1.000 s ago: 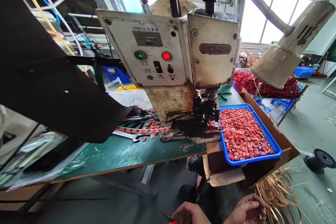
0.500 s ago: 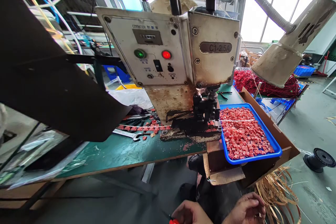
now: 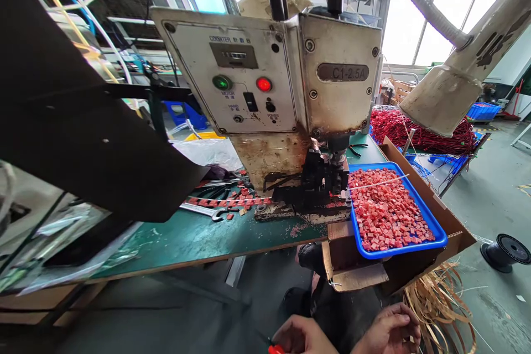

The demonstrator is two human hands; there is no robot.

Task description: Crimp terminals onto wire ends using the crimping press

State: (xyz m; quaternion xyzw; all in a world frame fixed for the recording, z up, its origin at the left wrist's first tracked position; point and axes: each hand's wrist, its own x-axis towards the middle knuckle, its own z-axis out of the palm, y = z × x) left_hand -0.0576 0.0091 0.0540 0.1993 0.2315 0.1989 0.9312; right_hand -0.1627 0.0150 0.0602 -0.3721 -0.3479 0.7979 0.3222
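My left hand [image 3: 307,336] is curled closed around a red-handled tool [image 3: 275,349] at the bottom edge of the head view; the frame cuts the tool off, so I cannot tell its full shape. To the other side, my right hand [image 3: 388,331] lies palm up, half open with its fingers loosely bent, and I see nothing in its grasp. The two hands are apart, both low in front of the workbench and below its edge.

Just beyond the right hand, a tangle of tan strips [image 3: 437,298] spills onto the floor. Above the hands I have an open cardboard box [image 3: 360,279], with a blue tray [image 3: 440,240] across it, tilted in my view and covered in small red pieces [image 3: 385,215]. A thin white strand [image 3: 381,182] reaches over them from the stained machine [image 3: 338,105] marked C1-2.5A. On the machine's panel I read a glowing red lamp [image 3: 264,84] beside a green one [image 3: 222,82].

Left of its base, a wrench [image 3: 201,209] lies on the green bench top [image 3: 182,246] near more red squares. A black spool [image 3: 504,252] sits on the floor, well apart at far right.
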